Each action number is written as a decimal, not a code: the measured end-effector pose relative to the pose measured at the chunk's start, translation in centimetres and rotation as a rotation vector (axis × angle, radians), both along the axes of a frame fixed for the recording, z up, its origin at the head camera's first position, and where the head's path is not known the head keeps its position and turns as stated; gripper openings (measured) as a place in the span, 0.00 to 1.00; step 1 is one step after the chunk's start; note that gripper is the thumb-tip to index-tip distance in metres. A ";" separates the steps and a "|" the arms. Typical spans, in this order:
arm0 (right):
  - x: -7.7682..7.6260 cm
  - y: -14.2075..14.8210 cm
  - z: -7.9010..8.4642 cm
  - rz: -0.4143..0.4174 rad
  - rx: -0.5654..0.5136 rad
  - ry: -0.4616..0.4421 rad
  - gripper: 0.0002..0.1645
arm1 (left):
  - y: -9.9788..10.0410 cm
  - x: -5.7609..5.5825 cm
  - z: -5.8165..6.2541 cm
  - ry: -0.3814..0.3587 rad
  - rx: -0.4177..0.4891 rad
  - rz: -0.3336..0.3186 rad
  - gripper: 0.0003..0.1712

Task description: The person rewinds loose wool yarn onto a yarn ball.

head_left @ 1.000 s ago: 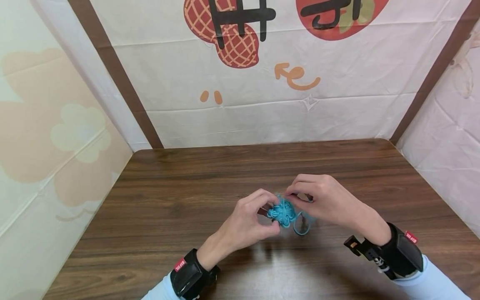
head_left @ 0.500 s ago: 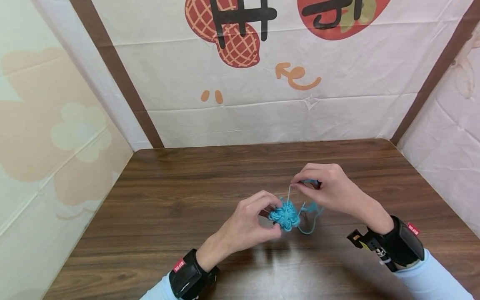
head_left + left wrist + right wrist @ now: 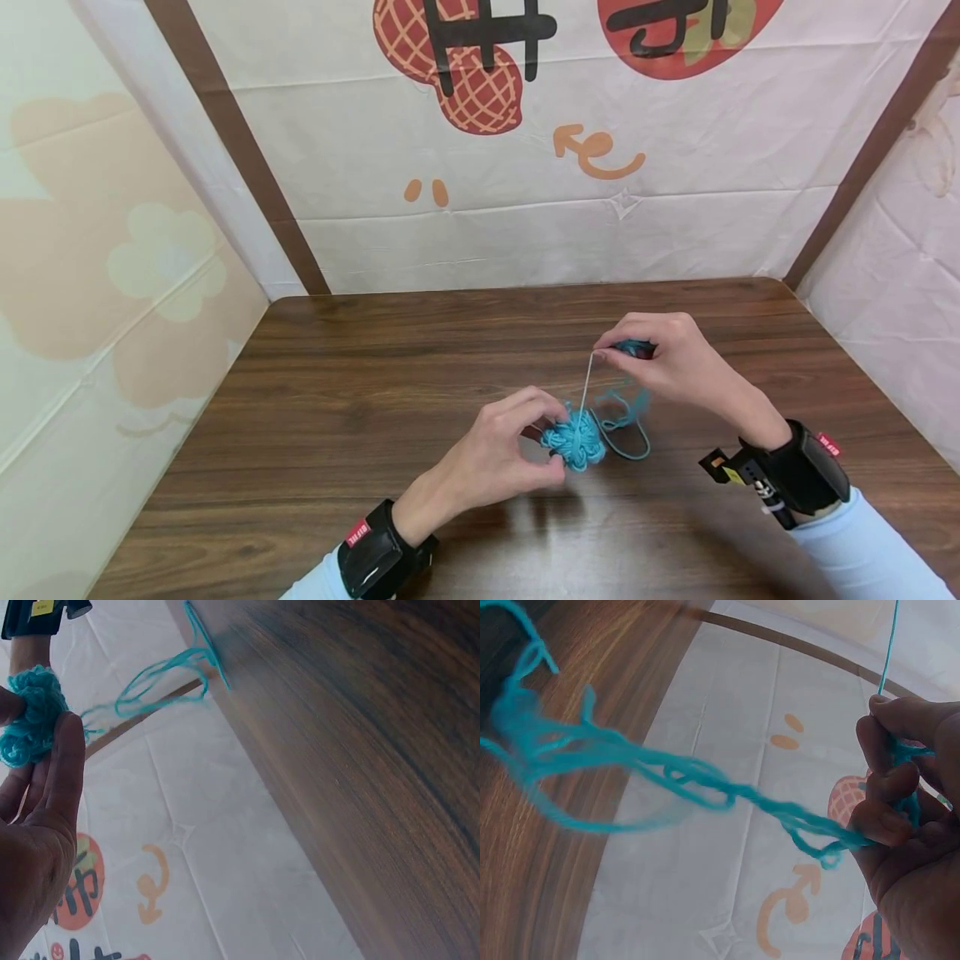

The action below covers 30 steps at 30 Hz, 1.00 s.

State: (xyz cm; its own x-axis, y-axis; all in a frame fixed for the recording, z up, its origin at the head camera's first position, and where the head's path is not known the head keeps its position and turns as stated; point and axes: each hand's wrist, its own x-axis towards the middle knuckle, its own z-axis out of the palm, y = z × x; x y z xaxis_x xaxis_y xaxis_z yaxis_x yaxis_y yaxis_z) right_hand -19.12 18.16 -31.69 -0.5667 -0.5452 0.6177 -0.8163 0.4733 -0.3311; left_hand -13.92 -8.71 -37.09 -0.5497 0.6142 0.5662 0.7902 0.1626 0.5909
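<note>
**Turquoise strand [image 3: 587, 382] ran straight up from yarn bundle [image 3: 576, 442]**

Nearest, light blue sleeves [image 3: 862, 533] led to black wrist bands [image 3: 386, 554], each with a red tag [image 3: 357, 533]. The left hand [image 3: 501, 454] pinched the bundle between thumb and fingers, holding it over the wooden table [image 3: 360, 358]. The right hand [image 3: 684, 365], higher and a little farther off, pinched the strand between thumb and forefinger, its other fingers curled round more yarn [image 3: 909, 752]. From those fingers a twisted, partly blurred tail [image 3: 742, 792] hung beside the bundle; I could not tell whether it touched the table. Beyond the table's far edge was a white backdrop [image 3: 480, 242] printed with red shapes [image 3: 480, 112], black characters [image 3: 495, 33] and orange marks [image 3: 597, 144], a brown stripe [image 3: 238, 150] down either side.
</note>
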 end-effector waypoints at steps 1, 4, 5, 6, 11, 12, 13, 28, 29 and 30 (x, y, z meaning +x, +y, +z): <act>-0.1 0.1 0.0 -0.008 -0.003 0.000 0.16 | 0.0 0.0 0.0 0.001 -0.002 -0.001 0.20; -0.3 0.4 -0.2 -0.035 -0.006 -0.006 0.16 | 0.0 0.1 0.1 -0.003 -0.005 -0.008 0.20; -0.4 0.5 -0.2 -0.045 -0.006 -0.010 0.16 | 0.1 0.1 0.1 -0.005 -0.004 -0.010 0.21; -0.5 0.5 -0.3 -0.051 -0.006 -0.011 0.16 | 0.1 0.2 0.1 -0.007 -0.004 -0.012 0.21; -0.8 0.8 -0.5 -0.074 0.001 -0.022 0.15 | 0.1 0.3 0.0 -0.020 -0.010 -0.029 0.21; -0.9 0.9 -0.5 -0.078 0.003 -0.025 0.14 | 0.1 0.4 0.0 -0.024 -0.012 -0.034 0.21; -0.9 1.0 -0.5 -0.082 0.005 -0.028 0.14 | 0.1 0.4 0.0 -0.030 -0.013 -0.041 0.21; -1.8 1.7 -0.9 -0.147 -0.021 -0.063 0.11 | 0.3 0.9 0.5 -0.390 0.217 -0.140 0.21; -1.9 1.8 -1.0 -0.146 -0.022 -0.067 0.11 | 0.3 0.9 0.5 -0.456 0.288 -0.161 0.21; -1.9 1.8 -1.1 -0.143 -0.022 -0.071 0.11 | 0.3 0.8 0.6 -0.519 0.361 -0.176 0.21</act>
